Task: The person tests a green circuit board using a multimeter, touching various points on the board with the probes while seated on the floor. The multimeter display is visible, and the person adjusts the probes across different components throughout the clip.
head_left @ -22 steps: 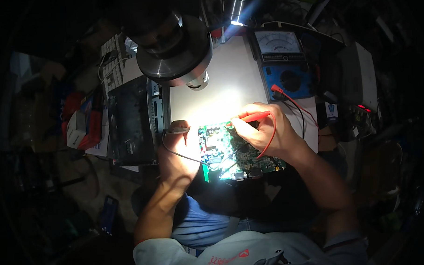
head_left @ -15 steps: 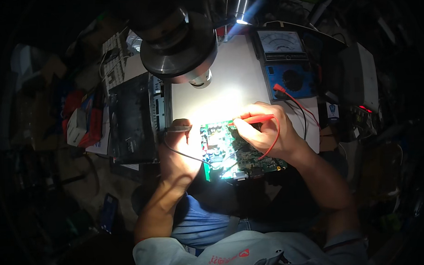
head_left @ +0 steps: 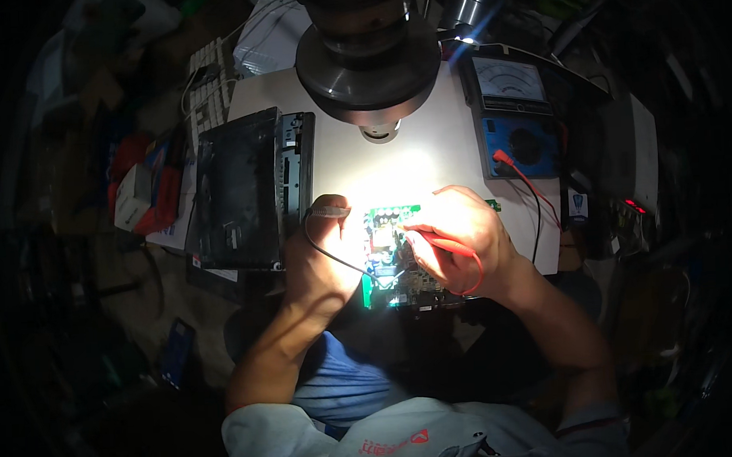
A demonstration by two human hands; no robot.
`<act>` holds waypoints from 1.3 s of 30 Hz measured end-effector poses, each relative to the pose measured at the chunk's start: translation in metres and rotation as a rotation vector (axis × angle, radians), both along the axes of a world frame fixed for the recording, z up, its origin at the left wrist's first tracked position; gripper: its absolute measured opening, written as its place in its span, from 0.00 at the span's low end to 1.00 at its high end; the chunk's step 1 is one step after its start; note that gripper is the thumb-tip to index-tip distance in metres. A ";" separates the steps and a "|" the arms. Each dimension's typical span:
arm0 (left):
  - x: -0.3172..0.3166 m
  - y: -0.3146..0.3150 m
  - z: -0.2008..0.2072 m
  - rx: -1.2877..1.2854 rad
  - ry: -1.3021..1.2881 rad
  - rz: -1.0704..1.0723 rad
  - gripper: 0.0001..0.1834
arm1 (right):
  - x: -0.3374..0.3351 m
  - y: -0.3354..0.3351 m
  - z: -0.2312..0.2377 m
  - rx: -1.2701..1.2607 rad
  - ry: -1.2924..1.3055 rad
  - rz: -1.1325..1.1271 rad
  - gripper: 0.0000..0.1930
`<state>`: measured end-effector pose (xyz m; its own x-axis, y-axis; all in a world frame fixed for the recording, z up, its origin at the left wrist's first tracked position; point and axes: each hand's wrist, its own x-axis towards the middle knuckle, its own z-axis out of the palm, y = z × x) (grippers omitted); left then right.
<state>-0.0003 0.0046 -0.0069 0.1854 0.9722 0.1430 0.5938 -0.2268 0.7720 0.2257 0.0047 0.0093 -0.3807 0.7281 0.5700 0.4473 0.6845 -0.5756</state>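
A green circuit board [head_left: 381,280] lies in front of me under a bright light, its left part washed out by glare. My left hand [head_left: 323,266] is at the board's left edge, its fingers closed round a black test probe [head_left: 330,211] whose tip I cannot make out. The black lead runs from that probe across the board. Over the board's right part, my right hand [head_left: 473,237] is closed on a red test probe [head_left: 451,244], slanting down to the left. Its tip is at the board's upper middle; whether it touches is unclear.
A blue multimeter with an analog dial [head_left: 524,142] stands at right, red and black leads plugged in. A dark round microscope head [head_left: 368,71] hangs above the white work surface [head_left: 280,86]. A black device [head_left: 240,193] lies at left, near a keyboard [head_left: 208,89].
My right hand has brought the red probe's tip down from near the board's far edge, nearer to me. The whole view has shifted a little. Both probes are still held.
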 end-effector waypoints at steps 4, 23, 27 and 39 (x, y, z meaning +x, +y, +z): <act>0.001 0.000 0.004 -0.003 -0.027 -0.024 0.12 | 0.000 0.000 -0.001 0.021 -0.046 0.013 0.09; 0.008 0.004 0.011 0.008 0.115 0.076 0.04 | -0.006 -0.016 0.009 -0.026 -0.191 -0.051 0.13; 0.007 0.003 0.003 0.010 0.023 0.115 0.06 | -0.007 -0.016 0.004 -0.039 -0.161 -0.048 0.12; 0.008 0.005 0.007 0.009 -0.001 0.088 0.07 | -0.008 -0.016 0.003 -0.030 -0.163 -0.066 0.08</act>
